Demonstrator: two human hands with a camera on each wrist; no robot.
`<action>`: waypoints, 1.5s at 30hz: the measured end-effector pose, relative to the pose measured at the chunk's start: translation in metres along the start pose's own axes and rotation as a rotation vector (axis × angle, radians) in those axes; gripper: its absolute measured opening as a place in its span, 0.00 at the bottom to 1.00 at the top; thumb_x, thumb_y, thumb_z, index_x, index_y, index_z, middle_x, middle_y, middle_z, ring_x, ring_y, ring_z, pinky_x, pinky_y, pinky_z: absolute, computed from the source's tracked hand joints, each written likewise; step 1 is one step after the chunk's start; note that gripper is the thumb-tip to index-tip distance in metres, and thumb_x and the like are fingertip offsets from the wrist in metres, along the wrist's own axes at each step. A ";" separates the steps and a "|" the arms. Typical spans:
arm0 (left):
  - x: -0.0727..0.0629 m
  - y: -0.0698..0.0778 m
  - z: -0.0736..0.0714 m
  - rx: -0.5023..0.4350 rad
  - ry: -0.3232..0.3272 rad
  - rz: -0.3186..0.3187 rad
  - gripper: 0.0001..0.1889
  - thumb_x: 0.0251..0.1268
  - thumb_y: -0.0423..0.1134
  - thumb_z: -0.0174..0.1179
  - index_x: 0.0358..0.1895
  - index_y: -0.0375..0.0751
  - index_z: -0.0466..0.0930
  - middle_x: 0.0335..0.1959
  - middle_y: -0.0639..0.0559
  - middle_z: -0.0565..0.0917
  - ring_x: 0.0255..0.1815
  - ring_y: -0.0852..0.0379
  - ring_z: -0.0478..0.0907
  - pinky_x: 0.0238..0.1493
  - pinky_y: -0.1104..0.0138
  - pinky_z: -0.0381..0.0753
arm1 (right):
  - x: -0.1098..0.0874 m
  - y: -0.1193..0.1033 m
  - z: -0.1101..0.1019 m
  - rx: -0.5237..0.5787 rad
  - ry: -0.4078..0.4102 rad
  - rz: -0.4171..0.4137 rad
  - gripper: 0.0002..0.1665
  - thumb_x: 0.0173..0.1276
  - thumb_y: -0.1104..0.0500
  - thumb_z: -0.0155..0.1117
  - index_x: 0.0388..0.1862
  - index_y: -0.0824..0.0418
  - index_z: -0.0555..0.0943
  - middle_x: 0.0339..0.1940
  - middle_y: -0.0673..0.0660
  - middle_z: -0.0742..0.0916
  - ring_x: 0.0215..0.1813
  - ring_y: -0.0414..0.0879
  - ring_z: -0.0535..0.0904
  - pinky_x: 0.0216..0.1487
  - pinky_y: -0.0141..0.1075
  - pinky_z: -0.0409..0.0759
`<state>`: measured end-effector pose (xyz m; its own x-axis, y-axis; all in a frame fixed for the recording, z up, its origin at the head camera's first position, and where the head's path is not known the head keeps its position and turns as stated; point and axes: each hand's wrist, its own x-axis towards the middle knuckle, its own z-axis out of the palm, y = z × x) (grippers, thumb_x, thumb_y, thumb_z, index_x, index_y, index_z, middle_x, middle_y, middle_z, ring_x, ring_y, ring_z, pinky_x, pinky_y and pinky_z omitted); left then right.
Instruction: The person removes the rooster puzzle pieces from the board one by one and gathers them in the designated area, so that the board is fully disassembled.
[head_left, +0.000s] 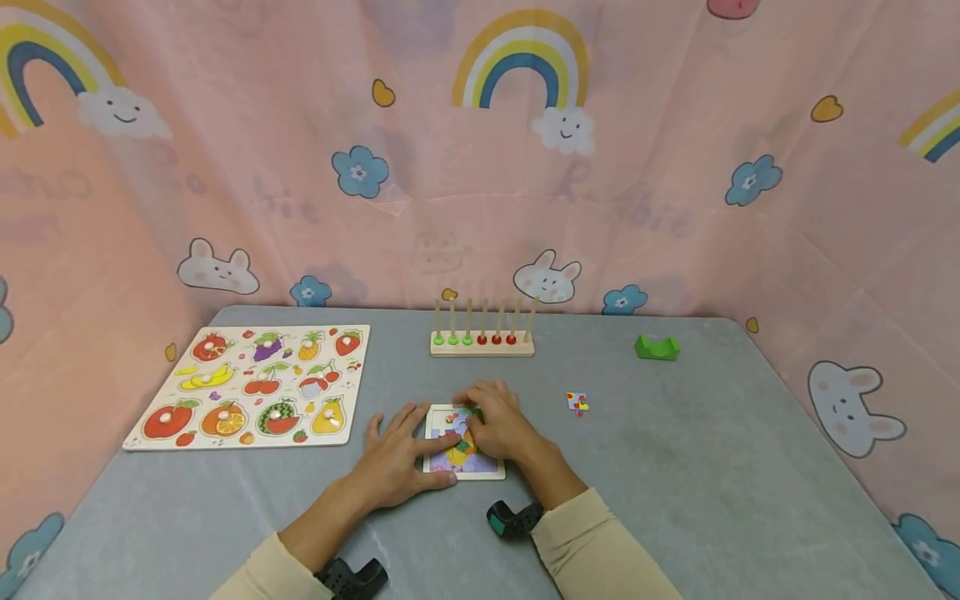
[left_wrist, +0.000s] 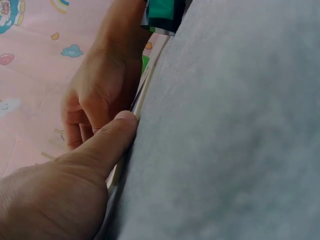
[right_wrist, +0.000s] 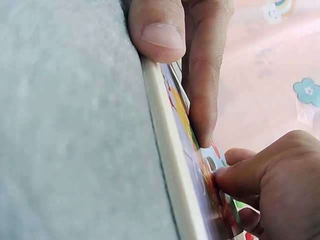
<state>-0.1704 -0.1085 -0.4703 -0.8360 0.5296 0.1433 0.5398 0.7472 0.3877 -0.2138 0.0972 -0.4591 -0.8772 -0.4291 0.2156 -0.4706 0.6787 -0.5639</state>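
Observation:
A small jigsaw puzzle in a pale wooden frame lies on the table, with a colourful yellow, green and purple picture. My left hand is spread along its left side. The left thumb rests at the near edge, and the straight index finger presses on the picture. Over the upper right of the puzzle, my right hand has its fingers bent. In the right wrist view its thumb and fingers pinch a colourful puzzle piece at the picture surface, partly hidden by the hand. One loose puzzle piece lies to the right.
A white fruit puzzle board lies at the left. Behind the hands stands a wooden peg rack with green and red beads. At the back right sits a green block with a curved notch. A pink printed curtain surrounds the table.

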 end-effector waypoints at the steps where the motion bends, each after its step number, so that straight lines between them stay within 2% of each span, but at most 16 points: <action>1: 0.000 0.000 0.000 0.001 -0.001 0.000 0.30 0.55 0.68 0.61 0.61 0.63 0.79 0.72 0.36 0.59 0.72 0.36 0.51 0.58 0.32 0.41 | 0.000 0.000 0.000 -0.006 0.000 -0.005 0.13 0.63 0.69 0.60 0.44 0.58 0.83 0.42 0.50 0.81 0.44 0.47 0.68 0.50 0.50 0.63; 10: 0.000 0.000 0.001 0.005 -0.001 -0.007 0.30 0.55 0.67 0.61 0.60 0.62 0.80 0.72 0.36 0.59 0.72 0.36 0.51 0.59 0.32 0.40 | -0.001 0.000 -0.001 -0.125 0.020 -0.035 0.13 0.60 0.64 0.63 0.43 0.52 0.86 0.33 0.48 0.74 0.38 0.47 0.65 0.40 0.44 0.61; 18: -0.002 0.000 0.000 -0.010 0.007 0.001 0.30 0.54 0.66 0.63 0.61 0.62 0.79 0.72 0.36 0.59 0.72 0.36 0.51 0.59 0.32 0.39 | -0.002 0.001 -0.001 -0.135 0.004 -0.037 0.15 0.61 0.64 0.61 0.44 0.51 0.85 0.32 0.47 0.75 0.35 0.44 0.66 0.37 0.42 0.59; 25: -0.002 0.000 0.000 -0.014 0.011 0.003 0.30 0.54 0.66 0.63 0.61 0.62 0.80 0.72 0.36 0.59 0.72 0.35 0.51 0.58 0.32 0.39 | -0.004 0.000 -0.003 -0.104 -0.031 -0.013 0.19 0.55 0.61 0.65 0.47 0.50 0.84 0.38 0.47 0.77 0.41 0.44 0.68 0.40 0.43 0.59; 33: -0.001 0.001 0.000 -0.001 -0.004 -0.003 0.30 0.55 0.66 0.62 0.61 0.62 0.79 0.72 0.36 0.59 0.73 0.36 0.50 0.59 0.32 0.39 | -0.005 0.004 -0.005 -0.079 -0.063 -0.018 0.20 0.59 0.59 0.66 0.52 0.53 0.84 0.41 0.47 0.78 0.47 0.46 0.69 0.44 0.45 0.60; 45: 0.000 0.001 0.000 -0.002 -0.002 -0.005 0.30 0.55 0.67 0.61 0.61 0.62 0.79 0.73 0.36 0.58 0.72 0.36 0.51 0.59 0.32 0.39 | -0.005 0.003 -0.009 -0.053 -0.094 -0.041 0.22 0.61 0.62 0.64 0.55 0.57 0.83 0.41 0.48 0.76 0.44 0.45 0.67 0.44 0.45 0.58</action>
<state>-0.1694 -0.1075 -0.4702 -0.8384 0.5268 0.1397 0.5356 0.7490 0.3900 -0.2115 0.1066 -0.4548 -0.8455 -0.5092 0.1608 -0.5124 0.6889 -0.5126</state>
